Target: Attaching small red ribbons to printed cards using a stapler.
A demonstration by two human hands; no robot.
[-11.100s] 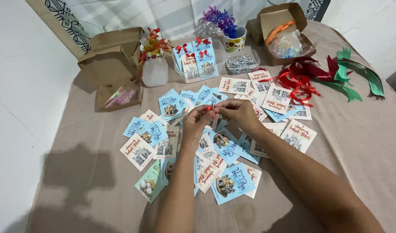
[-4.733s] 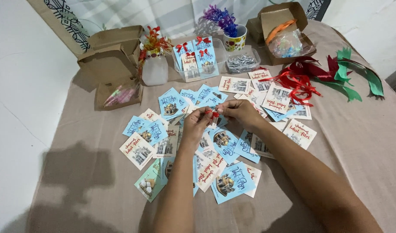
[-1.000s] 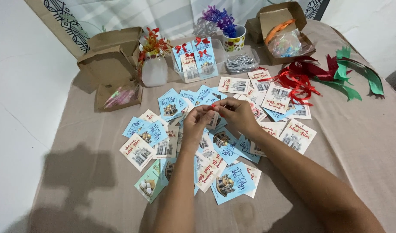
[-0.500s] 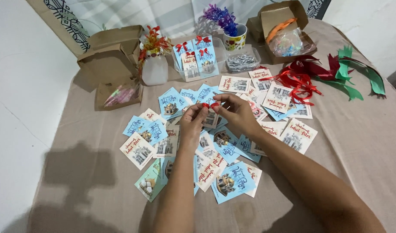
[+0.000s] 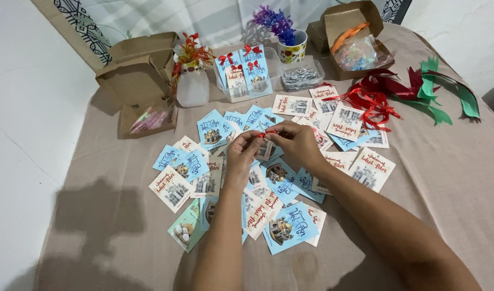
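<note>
My left hand (image 5: 242, 153) and my right hand (image 5: 294, 143) meet over the middle of the table, fingertips together on a small red ribbon (image 5: 264, 132) at the top of a card (image 5: 264, 151) that both hands hold. Around and under them lie several blue and white printed cards (image 5: 287, 226) scattered on the beige cloth. Finished cards with red bows (image 5: 248, 69) stand in a clear tray at the back.
Loose red ribbons (image 5: 373, 97) and green ribbons (image 5: 446, 94) lie at the right. Open cardboard boxes (image 5: 142, 81) stand at the left and at the back right (image 5: 354, 32). A white vase (image 5: 192, 81), a cup of purple flowers (image 5: 290, 43) and a clear tray of staples (image 5: 302, 76) stand behind.
The two hands stay together at the same spot; fingers shift slightly on the red ribbon. The cards on the table have not moved.
</note>
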